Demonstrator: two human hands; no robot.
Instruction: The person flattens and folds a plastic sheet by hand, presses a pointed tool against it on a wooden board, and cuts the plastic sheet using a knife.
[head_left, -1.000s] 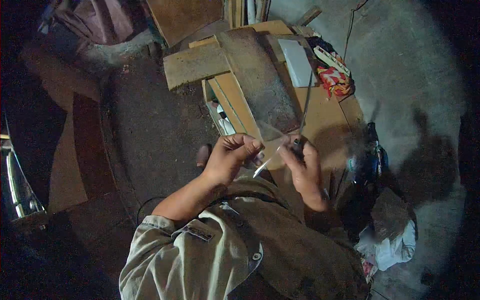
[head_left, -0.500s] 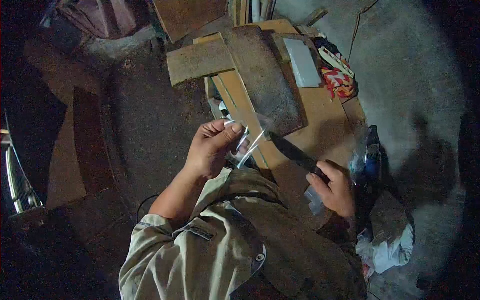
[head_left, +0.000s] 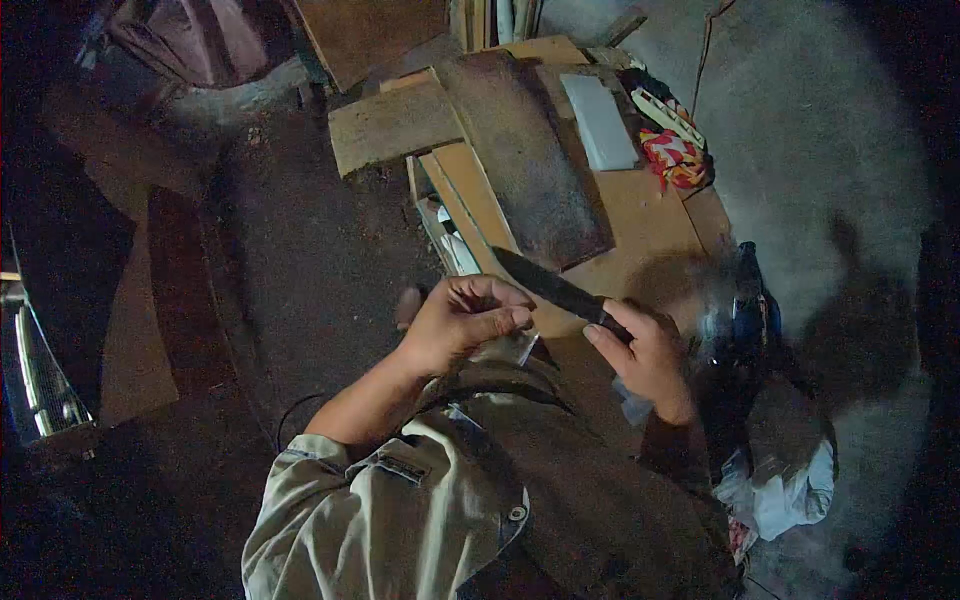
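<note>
My right hand (head_left: 645,355) is wrapped round the handle of a knife (head_left: 550,284). Its dark, broad blade points up and to the left, and the tip lies just above the fingers of my left hand (head_left: 465,325). Thumb and forefinger of that left hand are pinched together. A piece of clear plastic (head_left: 526,346) hangs from them, mostly hidden behind the hand. Below the left hand is an open slot or box (head_left: 455,245) with white pieces inside, along the edge of the wooden boards.
A worn dark board (head_left: 530,150) and a smaller board (head_left: 395,125) lie over a tan panel (head_left: 650,215). On it rest a white slab (head_left: 600,120) and a red-and-yellow cloth (head_left: 675,158). A dark bottle (head_left: 748,300) and a white bag (head_left: 790,495) stand at right.
The knife and right hand have shifted left and slightly up. My left hand has moved down and right, and the glinting clear plastic is now mostly hidden behind it.
</note>
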